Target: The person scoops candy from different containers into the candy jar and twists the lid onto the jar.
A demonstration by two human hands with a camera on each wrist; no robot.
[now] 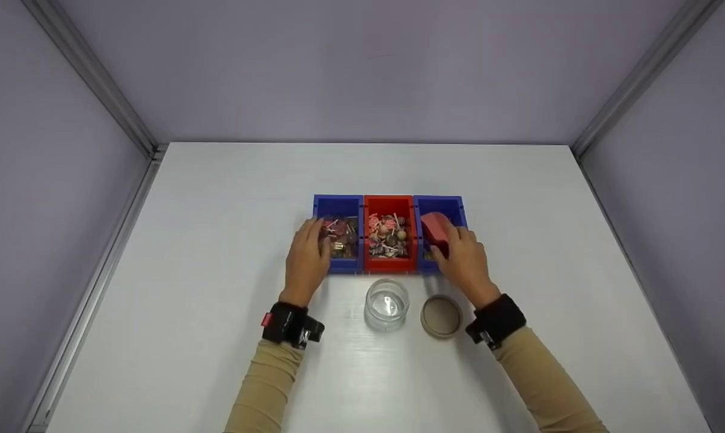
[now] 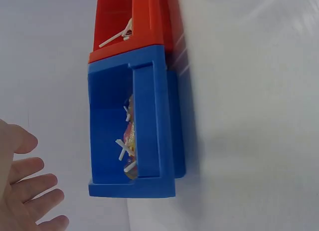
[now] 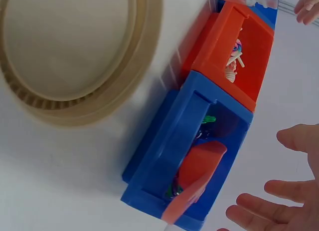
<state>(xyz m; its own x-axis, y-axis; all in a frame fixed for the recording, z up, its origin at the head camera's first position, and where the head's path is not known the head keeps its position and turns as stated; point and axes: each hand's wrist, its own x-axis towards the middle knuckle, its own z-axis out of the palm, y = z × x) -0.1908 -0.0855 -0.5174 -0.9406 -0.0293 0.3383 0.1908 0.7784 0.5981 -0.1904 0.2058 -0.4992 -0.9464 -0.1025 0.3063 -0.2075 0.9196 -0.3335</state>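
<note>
My left hand point(image 1: 305, 258) hovers at the left side of the left blue bin point(image 2: 149, 121), its fingers loose with nothing in them. That bin holds several wrapped lollipops point(image 1: 341, 228). At the right blue bin point(image 3: 149, 178), my right hand point(image 1: 466, 261) is beside a red scoop point(image 3: 199, 163) that sits tilted inside. In the right wrist view the fingers are spread and apart from the scoop. Shiny green and dark blue pieces point(image 3: 208, 119) lie under it. Between the two stands a red bin point(image 1: 389, 264) with lollipops of mixed colours point(image 1: 390, 231).
A clear glass jar point(image 1: 386, 307) stands in front of the red bin. To its right lies a round beige lid point(image 1: 441, 316), its rim up. All of this is on a white table point(image 1: 230, 198) with grey walls point(image 1: 362, 72) at the back and sides.
</note>
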